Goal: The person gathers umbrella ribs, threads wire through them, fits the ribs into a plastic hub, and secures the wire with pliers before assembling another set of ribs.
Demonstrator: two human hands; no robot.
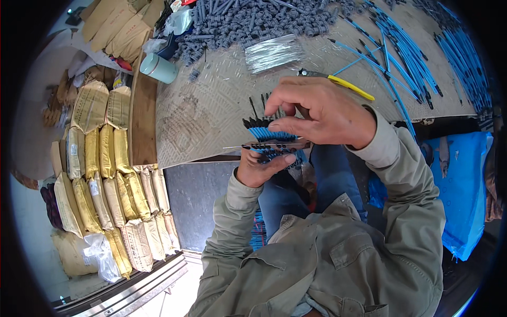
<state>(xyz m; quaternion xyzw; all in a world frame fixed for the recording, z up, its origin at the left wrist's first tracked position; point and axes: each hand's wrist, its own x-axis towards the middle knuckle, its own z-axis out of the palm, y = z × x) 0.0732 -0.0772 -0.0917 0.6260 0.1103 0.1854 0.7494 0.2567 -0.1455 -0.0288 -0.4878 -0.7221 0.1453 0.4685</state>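
My left hand [257, 168] is closed around a bundle of thin blue rods with black ends [272, 133], held upright just off the table's near edge. A thin straight metal wire [232, 147] lies across the bundle, by my left fingers. Over the bundle's top bends my right hand [322, 113], its thumb and forefinger curled close together at the black tips. What they grip, if anything, is too small to make out. Yellow-handled pliers [351, 87] lie on the table just beyond my right hand.
A stack of cut metal wires [274, 53] lies on the table [185, 127] before a heap of grey plastic fittings [253, 21]. More blue rods [401, 53] spread at the right. A pale green cup [159, 68] stands by the left edge. Packed bags [108, 153] fill the left side.
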